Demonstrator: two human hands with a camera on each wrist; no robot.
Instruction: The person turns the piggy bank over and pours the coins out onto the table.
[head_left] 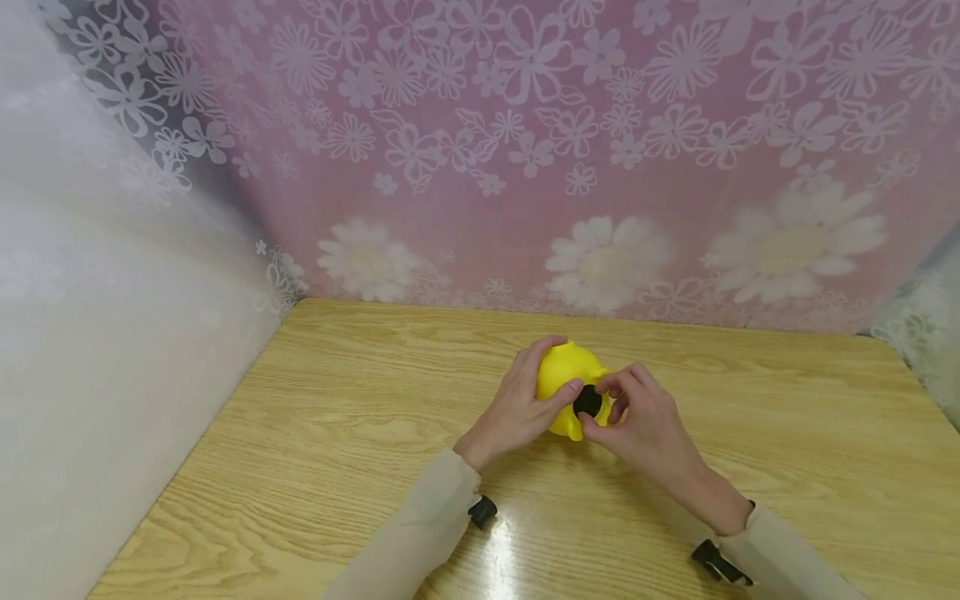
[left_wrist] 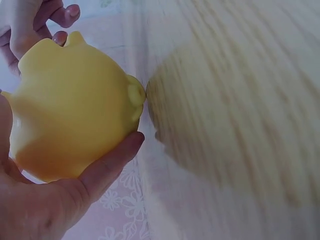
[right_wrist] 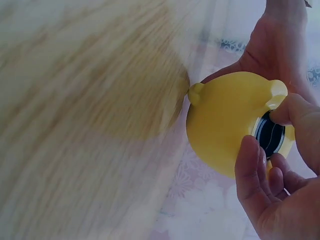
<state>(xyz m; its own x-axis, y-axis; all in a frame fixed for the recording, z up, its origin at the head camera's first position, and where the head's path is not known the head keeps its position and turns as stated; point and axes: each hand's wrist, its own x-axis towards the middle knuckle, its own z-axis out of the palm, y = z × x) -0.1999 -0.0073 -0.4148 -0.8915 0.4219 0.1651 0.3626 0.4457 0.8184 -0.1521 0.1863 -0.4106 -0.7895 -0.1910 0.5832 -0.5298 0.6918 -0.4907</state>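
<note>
A round, glossy yellow piggy bank (head_left: 564, 367) is tipped on the table, with its stubby feet and underside turned toward the right hand. The left hand (head_left: 517, 410) grips its body, thumb on the near side and fingers round the far side. On the underside sits a round black plug (head_left: 588, 402). The right hand (head_left: 647, 425) pinches this plug by its edge, thumb below and fingertips above. In the right wrist view the black plug (right_wrist: 270, 135) shows between thumb and fingers. The left wrist view shows the snout (left_wrist: 136, 95) right at the tabletop.
The wood-grain table (head_left: 337, 467) stretches out around both hands. A pink curtain (head_left: 465, 208) with white flowers hangs behind its back edge, and a pale cloth (head_left: 112, 333) hangs along the left side. Black straps (head_left: 483, 510) sit at both wrists.
</note>
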